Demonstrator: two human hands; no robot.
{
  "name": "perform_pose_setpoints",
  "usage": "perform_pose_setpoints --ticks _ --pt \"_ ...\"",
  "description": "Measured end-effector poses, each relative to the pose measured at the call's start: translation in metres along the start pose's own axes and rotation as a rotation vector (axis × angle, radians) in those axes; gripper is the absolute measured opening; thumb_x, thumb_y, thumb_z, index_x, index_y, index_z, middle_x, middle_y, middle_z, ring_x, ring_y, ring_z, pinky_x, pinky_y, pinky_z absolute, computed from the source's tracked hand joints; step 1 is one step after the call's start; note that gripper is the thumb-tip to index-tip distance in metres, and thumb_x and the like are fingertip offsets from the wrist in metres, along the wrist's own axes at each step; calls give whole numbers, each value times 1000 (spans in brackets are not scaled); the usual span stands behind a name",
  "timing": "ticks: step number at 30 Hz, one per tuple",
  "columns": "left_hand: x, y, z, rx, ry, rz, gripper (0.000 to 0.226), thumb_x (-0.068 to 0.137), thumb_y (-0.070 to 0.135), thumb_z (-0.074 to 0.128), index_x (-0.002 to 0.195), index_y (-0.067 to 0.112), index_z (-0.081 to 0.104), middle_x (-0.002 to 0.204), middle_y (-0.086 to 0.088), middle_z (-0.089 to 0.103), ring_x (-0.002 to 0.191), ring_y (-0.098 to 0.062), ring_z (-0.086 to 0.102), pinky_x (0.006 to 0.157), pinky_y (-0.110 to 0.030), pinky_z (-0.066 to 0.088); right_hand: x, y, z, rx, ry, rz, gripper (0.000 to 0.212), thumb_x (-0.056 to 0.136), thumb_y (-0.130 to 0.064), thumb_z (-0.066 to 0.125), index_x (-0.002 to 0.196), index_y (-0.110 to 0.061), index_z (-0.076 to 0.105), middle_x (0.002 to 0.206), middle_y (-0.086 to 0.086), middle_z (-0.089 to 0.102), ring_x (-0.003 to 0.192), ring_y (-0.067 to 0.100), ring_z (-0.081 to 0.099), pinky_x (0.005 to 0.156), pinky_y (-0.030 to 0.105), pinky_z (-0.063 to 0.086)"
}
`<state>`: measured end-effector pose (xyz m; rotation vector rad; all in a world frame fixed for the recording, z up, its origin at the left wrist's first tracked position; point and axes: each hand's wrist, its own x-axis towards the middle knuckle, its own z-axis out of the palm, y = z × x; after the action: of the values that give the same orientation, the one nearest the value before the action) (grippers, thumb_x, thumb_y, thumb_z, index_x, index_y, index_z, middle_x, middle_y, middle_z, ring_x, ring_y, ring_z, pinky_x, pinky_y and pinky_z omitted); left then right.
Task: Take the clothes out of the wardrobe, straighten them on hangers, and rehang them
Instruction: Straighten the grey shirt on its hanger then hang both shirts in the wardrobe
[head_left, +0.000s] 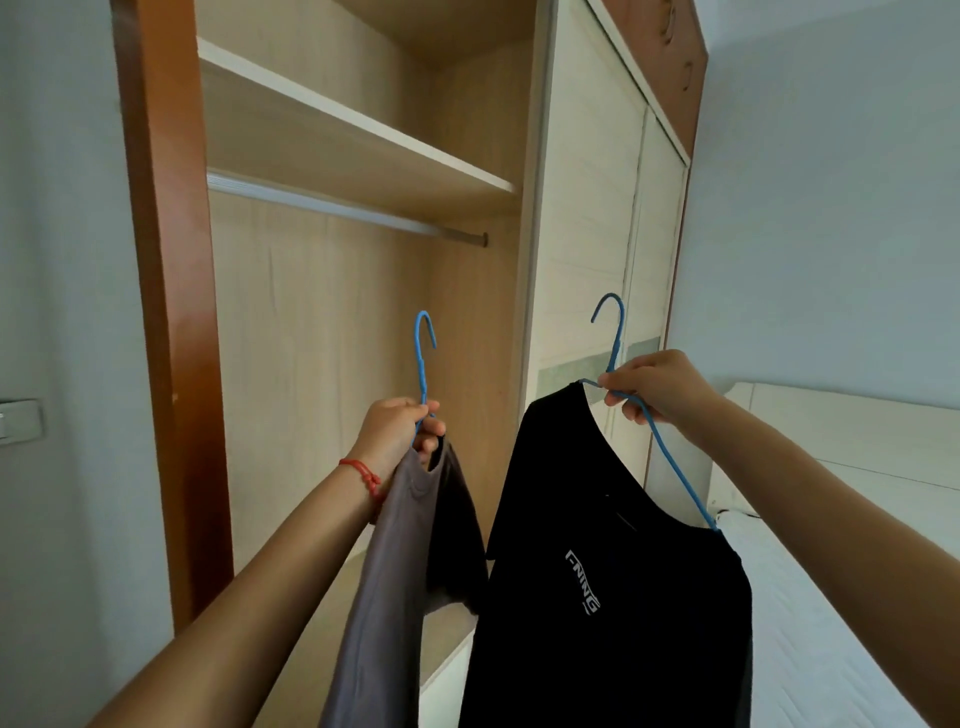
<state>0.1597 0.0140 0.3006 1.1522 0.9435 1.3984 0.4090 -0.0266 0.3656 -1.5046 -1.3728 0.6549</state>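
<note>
Blue wire is showing in both my grips: my left hand (397, 431) is pinching the neck of one hanger (423, 364), closed tight on it, and a grey shirt (384, 587) is drooping from it bunched and sideways. My right hand (657, 387) is closed on the neck of a second hanger (670, 467), which is carrying a black shirt (613, 597) that is sitting lopsided, with one arm of the wire bare outside the collar toward the bed (810, 649). Both garments are hanging out in front of the open wardrobe (171, 312), and its rail (337, 208) is standing bare above them, so I judge I am in the straightening step, with nothing rehung. Next I am needing a free hand: probably laying one garment on the bed or hooking it on the rail, then pulling the other shirt's shoulders square over the wire before lifting its hook up and over the rail.
</note>
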Motion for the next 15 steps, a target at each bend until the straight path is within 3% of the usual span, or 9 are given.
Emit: perform_pose_setpoints --ticks 6,15 --pt "52 6 -8 65 96 105 25 95 2 35 78 9 51 34 1 57 24 -6 37 31 -11 30 63 -15 27 25 -38 9 14 85 -12 63 76 -1 63 69 10 62 47 16 47 51 22 45" --pt "117 10 -31 5 139 137 25 96 3 34 81 11 52 36 2 60 25 -5 39 31 -11 30 113 -9 68 64 -19 -10 13 85 -11 63 75 -2 65 66 9 62 36 12 47 38 16 43"
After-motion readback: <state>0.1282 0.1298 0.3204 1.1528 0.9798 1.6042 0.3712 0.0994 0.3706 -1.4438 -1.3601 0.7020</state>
